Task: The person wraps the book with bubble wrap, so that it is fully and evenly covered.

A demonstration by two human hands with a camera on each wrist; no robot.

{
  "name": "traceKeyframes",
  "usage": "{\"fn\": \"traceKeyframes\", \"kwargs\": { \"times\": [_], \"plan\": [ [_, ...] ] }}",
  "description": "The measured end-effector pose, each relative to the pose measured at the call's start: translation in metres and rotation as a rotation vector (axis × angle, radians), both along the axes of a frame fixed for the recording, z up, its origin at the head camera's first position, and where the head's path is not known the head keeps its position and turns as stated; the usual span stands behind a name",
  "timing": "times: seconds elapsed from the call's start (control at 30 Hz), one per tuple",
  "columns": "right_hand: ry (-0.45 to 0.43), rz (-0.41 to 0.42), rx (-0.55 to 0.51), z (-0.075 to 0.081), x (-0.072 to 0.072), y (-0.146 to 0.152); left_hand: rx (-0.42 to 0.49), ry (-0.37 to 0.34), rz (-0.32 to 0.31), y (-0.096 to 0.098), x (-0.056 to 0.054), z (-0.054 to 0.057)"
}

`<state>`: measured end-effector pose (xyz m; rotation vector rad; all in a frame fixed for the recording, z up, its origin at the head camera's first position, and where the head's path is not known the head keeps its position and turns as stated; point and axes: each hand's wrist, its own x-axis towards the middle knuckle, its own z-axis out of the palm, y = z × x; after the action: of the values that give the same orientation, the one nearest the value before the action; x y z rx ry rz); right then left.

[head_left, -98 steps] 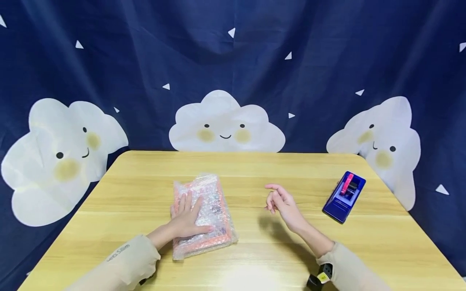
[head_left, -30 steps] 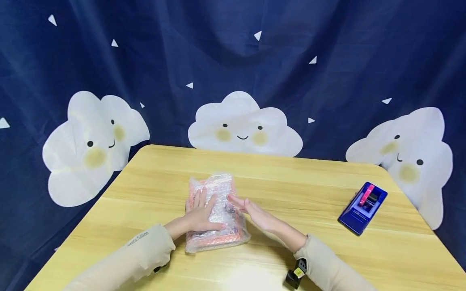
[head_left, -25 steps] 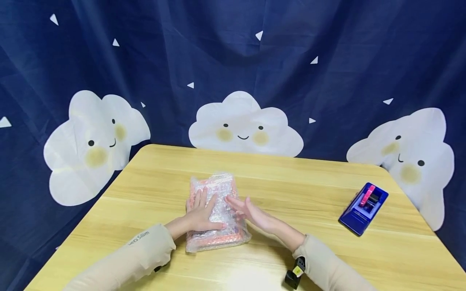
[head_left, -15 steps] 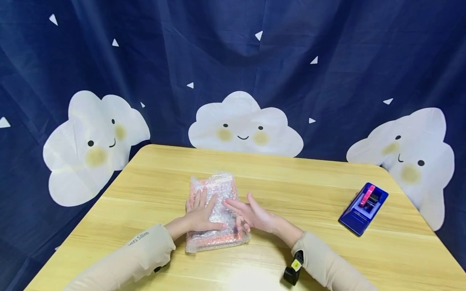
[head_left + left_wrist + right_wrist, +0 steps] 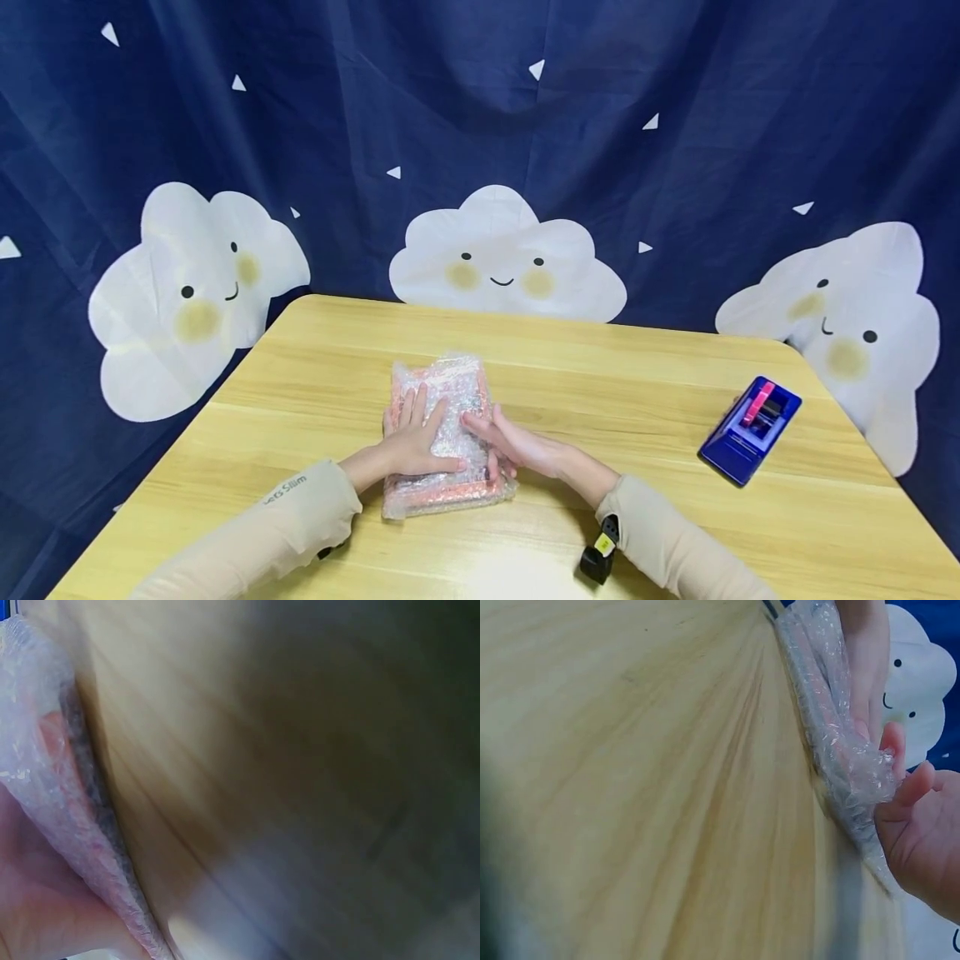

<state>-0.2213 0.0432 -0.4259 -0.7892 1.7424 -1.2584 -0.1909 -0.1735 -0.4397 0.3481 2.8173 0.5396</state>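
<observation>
A flat package (image 5: 438,493) in clear bubble wrap, with an orange-pink edge showing through, lies on the wooden table. My left hand (image 5: 412,450) rests on its left half, palm down with fingers spread. At its right edge, my right hand (image 5: 517,442) touches the wrap with fairly straight upper fingers, while the lower ones bend loosely. In the right wrist view, the right fingers (image 5: 919,784) are beside a loose, puckered part of the bubble wrap (image 5: 870,776). The left wrist view shows the package's side (image 5: 82,780) beneath the left hand (image 5: 52,900).
A blue tape dispenser (image 5: 750,429) with a pink part stands on the right of the table (image 5: 600,375). Behind the table hangs a dark blue curtain (image 5: 337,108) printed with white clouds.
My right hand has moved left from above the table to the package's right edge. Since half a second ago its thumb has come down toward the fingers. The left hand stays on the package.
</observation>
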Motion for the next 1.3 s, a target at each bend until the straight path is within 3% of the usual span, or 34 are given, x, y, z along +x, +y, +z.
{"fn": "traceKeyframes", "kwargs": {
  "times": [0.23,0.47,0.8,1.07,1.3],
  "plan": [
    [0.128,-0.109,0.15,0.007,0.003,-0.005,0.011,-0.001,-0.009,0.0,0.0,0.001],
    [0.534,-0.086,0.235,0.002,0.005,-0.008,0.002,-0.01,-0.004,0.001,-0.001,0.001],
    [0.868,-0.065,0.315,-0.004,0.009,-0.008,-0.007,-0.009,-0.003,0.001,-0.001,0.001],
    [1.006,-0.018,0.385,-0.006,0.013,-0.01,-0.013,-0.012,0.002,0.001,-0.001,0.0],
    [1.026,0.032,0.47,-0.005,0.015,-0.012,-0.01,-0.006,0.0,0.0,-0.002,-0.002]
  ]
}}
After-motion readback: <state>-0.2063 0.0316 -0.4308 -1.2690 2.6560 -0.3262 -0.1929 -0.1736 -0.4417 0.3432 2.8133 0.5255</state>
